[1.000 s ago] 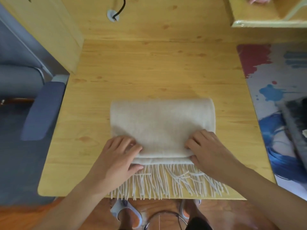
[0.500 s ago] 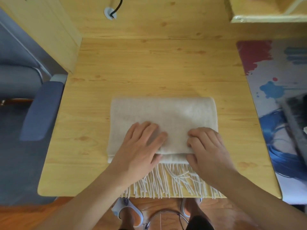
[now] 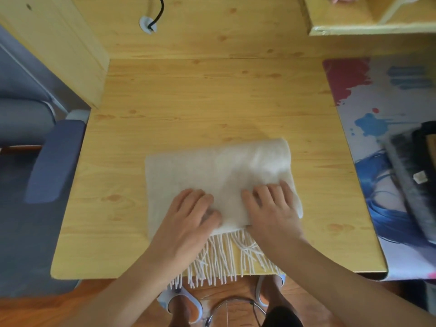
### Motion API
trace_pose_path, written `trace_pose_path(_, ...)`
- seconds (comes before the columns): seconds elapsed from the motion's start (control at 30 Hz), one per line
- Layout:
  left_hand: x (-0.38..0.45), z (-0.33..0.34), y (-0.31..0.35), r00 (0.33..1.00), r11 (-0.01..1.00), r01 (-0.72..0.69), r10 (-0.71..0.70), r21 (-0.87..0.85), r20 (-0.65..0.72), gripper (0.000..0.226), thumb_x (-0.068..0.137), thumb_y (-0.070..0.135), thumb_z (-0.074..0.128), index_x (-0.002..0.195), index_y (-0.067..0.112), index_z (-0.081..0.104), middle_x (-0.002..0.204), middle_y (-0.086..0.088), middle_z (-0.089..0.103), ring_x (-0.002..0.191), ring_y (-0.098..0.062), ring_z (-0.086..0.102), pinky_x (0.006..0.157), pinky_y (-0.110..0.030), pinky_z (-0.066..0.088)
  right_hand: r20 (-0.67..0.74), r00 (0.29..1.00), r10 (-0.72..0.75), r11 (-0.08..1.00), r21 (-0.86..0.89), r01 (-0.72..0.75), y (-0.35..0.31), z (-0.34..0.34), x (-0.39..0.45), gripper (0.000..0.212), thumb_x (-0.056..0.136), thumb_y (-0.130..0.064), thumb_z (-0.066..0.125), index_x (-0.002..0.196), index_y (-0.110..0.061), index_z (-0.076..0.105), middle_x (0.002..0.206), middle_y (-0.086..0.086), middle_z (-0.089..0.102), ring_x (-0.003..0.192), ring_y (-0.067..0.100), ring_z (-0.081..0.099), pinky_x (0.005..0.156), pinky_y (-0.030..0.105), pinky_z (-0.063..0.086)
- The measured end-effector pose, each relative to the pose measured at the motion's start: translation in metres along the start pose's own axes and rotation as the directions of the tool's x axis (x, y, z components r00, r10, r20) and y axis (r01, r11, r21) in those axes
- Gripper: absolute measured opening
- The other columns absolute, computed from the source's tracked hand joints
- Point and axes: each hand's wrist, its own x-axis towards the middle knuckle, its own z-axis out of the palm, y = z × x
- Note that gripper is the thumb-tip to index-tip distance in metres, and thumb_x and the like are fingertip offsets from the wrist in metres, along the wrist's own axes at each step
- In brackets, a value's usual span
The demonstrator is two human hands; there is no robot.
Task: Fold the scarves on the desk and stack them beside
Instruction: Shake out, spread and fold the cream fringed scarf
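Observation:
A cream scarf lies folded on the wooden desk, its white fringe hanging over the near edge. My left hand presses on the scarf's near middle with slightly bent fingers. Beside it, my right hand lies flat on the near right part, fingers spread. The scarf sits skewed, with its right end farther from me and blurred. A dark grey scarf with a small label lies at the right on a printed mat.
The colourful desk mat covers the desk's right side. A wooden shelf stands at the back right and a cable grommet at the back. A grey chair armrest is left of the desk.
My left hand slid from the scarf's near left corner to its middle. My right hand stayed on the near right part. The scarf's right end shifted away from me, skewing the fold.

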Motion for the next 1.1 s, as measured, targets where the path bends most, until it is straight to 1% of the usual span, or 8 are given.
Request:
trace_pose_path(0.23,-0.004,0.009,-0.006,0.957,0.978,0.203,-0.209,0.052,0.2,0.036,0.07,0.007,0.081,0.102,0.004,0.064,0.135,-0.021,0.057,0.131,-0.044,0.051,0.106,-0.068,0.038,-0.397,0.907,-0.138,0.988,0.011,0.155,0.004,0.01,-0.019,0.026,0.069,0.012,0.051,0.078,-0.012,0.058,0.073,0.006,0.047,0.067,0.029,0.047,0.074,0.041,0.041)
trace_pose_path(0.33,-0.003,0.009,0.001,0.973,0.979,0.193,-0.2,0.072,0.116,0.025,0.076,0.004,0.066,0.1,0.006,0.061,0.118,-0.018,0.061,0.112,-0.041,0.057,0.098,-0.062,0.043,-0.327,0.928,-0.178,0.972,0.092,0.218,0.004,0.013,-0.018,0.026,0.062,0.01,0.052,0.073,-0.013,0.054,0.071,0.005,0.047,0.064,0.027,0.044,0.064,0.037,0.04)
trace_pose_path(0.47,-0.006,0.008,0.009,0.989,0.999,0.034,-0.033,-0.003,0.142,0.027,0.074,0.005,0.071,0.097,0.013,0.059,0.093,-0.007,0.059,0.084,-0.029,0.056,0.077,-0.043,0.05,-0.098,0.995,0.024,0.958,0.285,0.005,0.008,0.005,-0.002,0.027,0.053,-0.002,0.053,0.075,-0.018,0.049,0.08,0.002,0.05,0.071,0.026,0.05,0.059,0.035,0.048)
trace_pose_path(0.67,0.018,-0.019,0.014,0.979,0.992,0.068,-0.046,-0.109,0.198,0.031,0.096,0.043,0.045,0.1,0.021,0.067,0.094,0.0,0.064,0.09,-0.024,0.059,0.084,-0.04,0.049,0.211,0.978,0.005,0.984,0.174,-0.042,0.013,-0.02,0.005,0.038,0.059,-0.004,0.055,0.089,-0.025,0.044,0.11,0.0,0.04,0.101,0.027,0.041,0.088,0.041,0.044)
trace_pose_path(0.8,0.054,-0.001,0.001,0.88,0.894,0.447,-0.445,0.027,0.169,0.061,0.105,0.057,0.022,0.16,0.029,0.028,0.168,-0.011,0.022,0.156,-0.037,0.013,0.124,-0.058,0.012,0.53,0.847,-0.03,0.992,0.118,-0.04,0.015,-0.064,0.017,0.042,0.085,-0.008,0.043,0.122,-0.024,0.055,0.131,-0.001,0.037,0.123,0.025,0.039,0.101,0.037,0.039)
trace_pose_path(0.9,0.055,0.03,-0.002,0.84,0.869,0.491,-0.49,0.06,0.231,0.068,0.104,0.064,0.01,0.164,0.033,0.004,0.172,-0.007,0.001,0.158,-0.033,-0.007,0.124,-0.059,0.001,0.278,0.959,0.044,0.964,0.241,-0.114,-0.006,-0.071,0.052,0.033,0.103,-0.025,0.041,0.133,-0.023,0.054,0.138,0.006,0.046,0.133,0.03,0.04,0.104,0.04,0.04)
trace_pose_path(0.97,0.054,0.036,-0.001,0.838,0.867,0.495,-0.495,0.063,0.231,0.068,0.104,0.065,0.01,0.163,0.034,0.002,0.172,-0.005,-0.001,0.158,-0.031,-0.008,0.124,-0.06,-0.001,0.063,0.997,0.054,0.958,0.278,-0.069,-0.016,-0.047,0.076,0.049,0.106,-0.041,0.031,0.153,-0.026,0.034,0.163,0.006,0.024,0.152,0.03,0.014,0.123,0.043,0.017)
trace_pose_path(1.1,0.05,0.032,-0.008,0.769,0.802,0.59,-0.593,0.092,0.238,0.072,0.099,0.072,0.006,0.162,0.04,0.0,0.172,-0.006,-0.005,0.158,-0.033,-0.008,0.123,-0.062,-0.008,0.151,0.987,0.056,0.99,0.122,-0.075,0.006,0.005,0.089,0.068,0.101,-0.062,0.007,0.161,-0.031,0.002,0.17,0.002,-0.006,0.155,0.024,-0.012,0.126,0.044,-0.008)
